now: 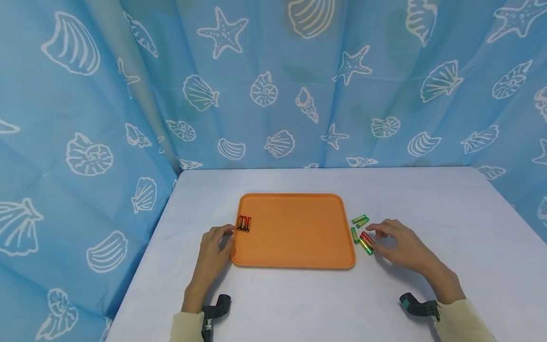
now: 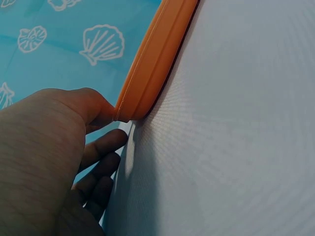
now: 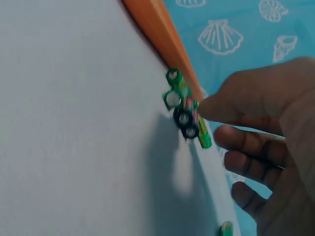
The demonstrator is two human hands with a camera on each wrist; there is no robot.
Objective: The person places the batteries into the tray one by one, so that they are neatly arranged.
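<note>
An orange tray [image 1: 295, 232] lies on the table. At its left rim, my left hand [image 1: 215, 247] touches the edge with the thumb, its other fingers loosely bent; the left wrist view shows the thumb at the tray's rim [image 2: 147, 73]. Red-and-black batteries [image 1: 244, 223] stand side by side inside the tray's left end. Just outside the right rim lie green batteries [image 1: 365, 246] and red batteries [image 1: 367, 238]. My right hand [image 1: 399, 242] hovers beside them, thumb and forefinger apart. In the right wrist view the thumb [image 3: 231, 101] is close to the battery cluster [image 3: 184, 118]; contact is unclear.
A white cloth covers the table [image 1: 299, 304]. A blue curtain [image 1: 273, 95] with shell prints hangs behind it and along the left side. Black wrist devices [image 1: 218, 306] sit at both cuffs.
</note>
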